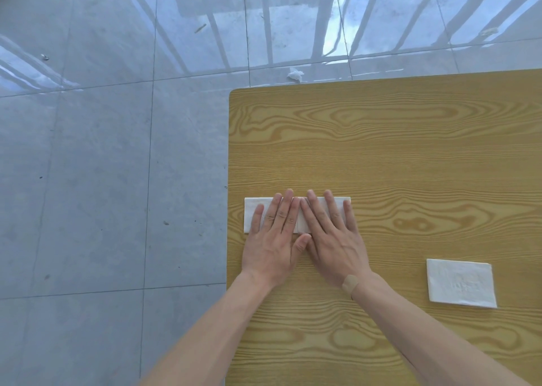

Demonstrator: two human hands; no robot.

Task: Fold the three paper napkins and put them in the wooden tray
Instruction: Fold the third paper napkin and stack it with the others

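Note:
A white paper napkin (251,212), folded into a long strip, lies near the left edge of the wooden table (396,151). My left hand (274,239) and my right hand (328,236) press flat on it side by side, fingers spread, covering its middle. Only the strip's two ends show. A second stack of white napkin (462,283) lies flat at the right, apart from both hands. No wooden tray is in view.
The table's left edge runs just beside the napkin strip, with grey tiled floor (102,180) beyond it. A crumpled scrap of paper (295,74) lies on the floor past the table's far edge. A plaster sits on my right wrist.

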